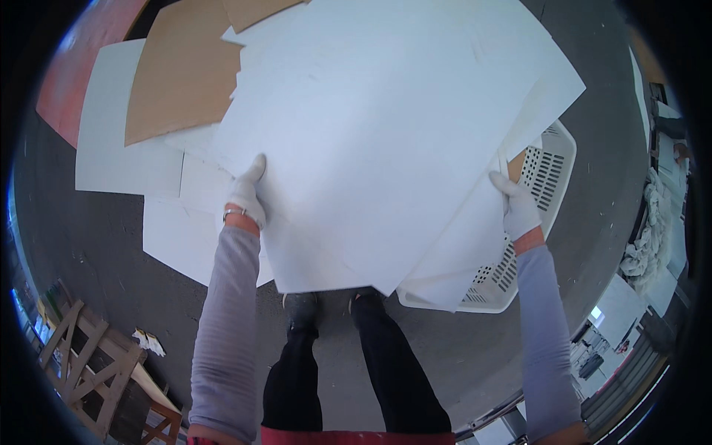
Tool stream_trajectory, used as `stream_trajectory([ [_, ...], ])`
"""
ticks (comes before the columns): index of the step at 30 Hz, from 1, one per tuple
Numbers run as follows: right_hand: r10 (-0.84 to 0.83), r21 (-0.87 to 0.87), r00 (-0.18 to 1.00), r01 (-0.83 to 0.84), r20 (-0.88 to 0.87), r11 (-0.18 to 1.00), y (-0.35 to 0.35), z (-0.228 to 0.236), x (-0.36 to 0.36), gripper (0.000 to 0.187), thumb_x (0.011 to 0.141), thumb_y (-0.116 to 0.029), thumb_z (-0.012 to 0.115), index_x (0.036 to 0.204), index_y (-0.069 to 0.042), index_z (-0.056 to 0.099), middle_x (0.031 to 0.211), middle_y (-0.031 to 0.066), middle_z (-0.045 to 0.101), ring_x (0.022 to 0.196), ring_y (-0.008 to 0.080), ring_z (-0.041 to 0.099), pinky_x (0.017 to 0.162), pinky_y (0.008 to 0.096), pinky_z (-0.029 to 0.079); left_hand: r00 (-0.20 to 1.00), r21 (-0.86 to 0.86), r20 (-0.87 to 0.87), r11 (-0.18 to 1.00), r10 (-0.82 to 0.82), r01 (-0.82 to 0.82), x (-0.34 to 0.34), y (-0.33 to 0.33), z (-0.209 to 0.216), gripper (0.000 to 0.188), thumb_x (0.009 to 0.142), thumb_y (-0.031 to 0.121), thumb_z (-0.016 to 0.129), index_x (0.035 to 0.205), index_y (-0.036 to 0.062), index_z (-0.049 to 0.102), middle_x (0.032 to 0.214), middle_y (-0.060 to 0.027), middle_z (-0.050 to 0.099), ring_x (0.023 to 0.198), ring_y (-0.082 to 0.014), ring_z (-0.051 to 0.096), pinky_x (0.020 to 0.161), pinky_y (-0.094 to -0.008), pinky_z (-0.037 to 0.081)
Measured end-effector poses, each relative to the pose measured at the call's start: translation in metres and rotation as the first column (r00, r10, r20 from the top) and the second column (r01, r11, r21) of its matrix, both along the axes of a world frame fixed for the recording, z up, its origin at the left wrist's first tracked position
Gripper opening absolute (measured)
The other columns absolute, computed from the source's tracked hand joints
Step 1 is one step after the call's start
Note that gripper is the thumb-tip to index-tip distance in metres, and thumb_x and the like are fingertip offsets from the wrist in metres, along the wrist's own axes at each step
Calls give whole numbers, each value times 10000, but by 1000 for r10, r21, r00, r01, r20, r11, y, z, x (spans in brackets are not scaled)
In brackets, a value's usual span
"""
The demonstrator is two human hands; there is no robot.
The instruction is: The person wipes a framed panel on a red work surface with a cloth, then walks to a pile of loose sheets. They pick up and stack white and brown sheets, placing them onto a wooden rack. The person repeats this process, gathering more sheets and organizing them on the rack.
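Large white cardboard sheets (371,148) spread out in front of me, overlapping at different angles. My left hand (248,194), in a white glove, grips their left edge with the thumb on top and the other fingers mostly hidden. At the right edge, my gloved right hand (518,204) is closed the same way, its thumb on the white surface. Under the sheets' right side stands a white plastic basket (549,172) with slotted walls, largely covered. A bit of brown board shows inside it, beside my right hand.
More white boards and a brown cardboard sheet (185,74) lie to the left. At the lower left stands a wooden crate frame (78,356), near white gloves (149,341) on the dark floor (111,237). Crumpled clear plastic (647,226) lies at far right, with another person's hand above it.
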State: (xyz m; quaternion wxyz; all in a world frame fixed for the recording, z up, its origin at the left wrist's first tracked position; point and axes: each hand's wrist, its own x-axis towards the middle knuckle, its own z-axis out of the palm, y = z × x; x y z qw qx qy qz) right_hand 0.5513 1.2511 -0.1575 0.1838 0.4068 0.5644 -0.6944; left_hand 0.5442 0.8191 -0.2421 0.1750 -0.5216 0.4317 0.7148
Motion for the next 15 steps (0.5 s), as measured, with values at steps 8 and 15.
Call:
stream_trajectory([
  [8, -131, -121, 985, 145, 115, 982, -62, 152, 154, 525, 750, 40, 641, 1251, 28, 485, 1121, 125, 609, 971, 221, 619, 851, 340, 499, 998, -5, 3, 998, 63, -63, 144, -57, 157, 403, 847, 50, 613, 1234, 19, 503, 1143, -108, 603, 1012, -267, 591, 914, -392, 473],
  [15, -115, -68, 953, 138, 279, 988, -92, 358, 235, 685, 720, 35, 658, 1346, 20, 380, 1228, 134, 551, 1073, 253, 573, 913, 358, 464, 966, 117, 257, 993, -3, -28, 245, -91, 345, 449, 824, 49, 634, 1251, 22, 497, 1171, -107, 596, 1046, -270, 575, 950, -400, 443],
])
